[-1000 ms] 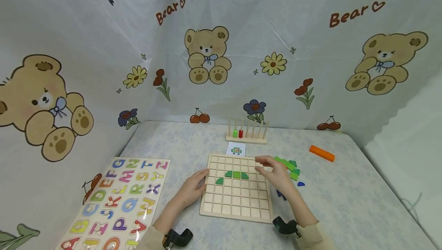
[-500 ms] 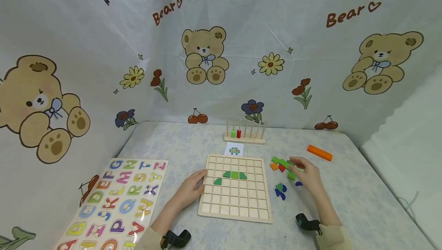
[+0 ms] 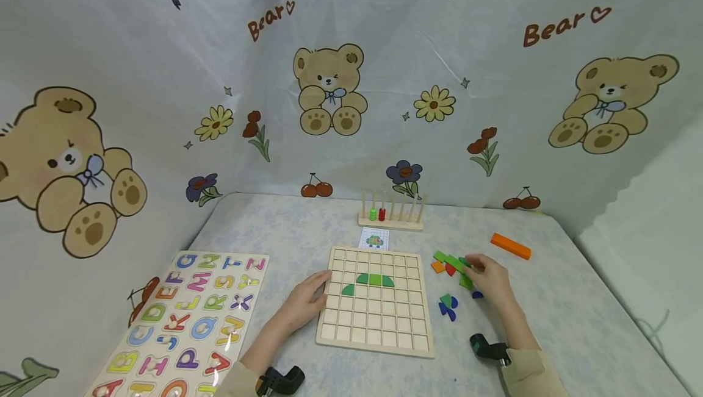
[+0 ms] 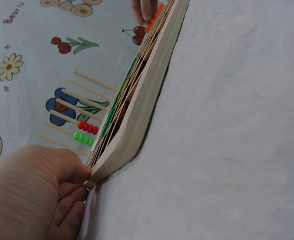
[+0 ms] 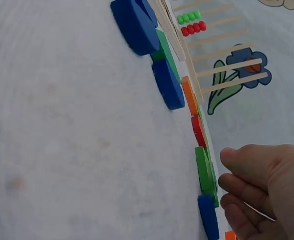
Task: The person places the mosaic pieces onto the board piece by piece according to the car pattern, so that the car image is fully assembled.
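A pale alphabet puzzle board lay along the left edge of a mottled blue-white worktop, its left column of coloured letters legible as A through G, its right column ending in X, Y and Z. Beside it, a person's left hand, below a beige sleeve, gripped the left edge of a square wooden grid board. Three green flat pieces, a square between two rounded ones, sat in a row in its far half; a rounded dark-green piece lay one row nearer and one column left. Beyond the board's far edge were a small white card with a mostly green picture and, near the worktop's far edge, a wooden peg rack carrying green beads and red beads. Blue rounded pieces clustered with a green one just off the board's right edge. Near its far right corner, the right hand, fingers bent, was at a pile of green, orange and red flat pieces; whether it pinched one could not be told. An orange bar-shaped block lay toward the worktop's far right corner. Behind, a white bear-print cloth twice read "Bear", each with a heart.
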The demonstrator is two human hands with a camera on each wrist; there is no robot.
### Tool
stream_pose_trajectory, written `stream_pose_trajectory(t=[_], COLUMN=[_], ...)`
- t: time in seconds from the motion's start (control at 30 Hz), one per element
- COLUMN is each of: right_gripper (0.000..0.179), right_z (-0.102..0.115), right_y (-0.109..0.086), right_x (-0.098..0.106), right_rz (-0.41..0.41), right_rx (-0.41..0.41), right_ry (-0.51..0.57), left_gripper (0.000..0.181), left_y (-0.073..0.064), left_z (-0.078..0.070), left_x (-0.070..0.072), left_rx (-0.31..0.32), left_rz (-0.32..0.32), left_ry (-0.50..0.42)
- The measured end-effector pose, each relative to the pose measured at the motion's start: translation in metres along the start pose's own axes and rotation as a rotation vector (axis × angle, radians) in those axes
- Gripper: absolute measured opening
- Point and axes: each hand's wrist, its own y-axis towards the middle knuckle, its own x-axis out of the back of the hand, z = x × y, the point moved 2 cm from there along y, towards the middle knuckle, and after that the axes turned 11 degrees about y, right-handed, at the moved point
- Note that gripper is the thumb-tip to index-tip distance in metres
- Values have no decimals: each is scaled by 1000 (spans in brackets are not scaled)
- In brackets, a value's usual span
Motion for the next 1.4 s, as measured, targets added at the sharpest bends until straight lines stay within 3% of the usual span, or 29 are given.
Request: stream_pose_trajectory(t=[0.37, 1.4], right_gripper=[35, 34], right_z=[-10, -6], right_y=[1, 2], right_x=[-8, -9], right_rz=[-33, -19], right_rx=[114, 111], right_ry=[-14, -54], left_gripper=[52, 51], left_y=[0, 0], left_z=[-1, 1], left_x=[0, -1], left_rx=[8, -12], left_rz=[-6, -6], left_ry=[0, 26])
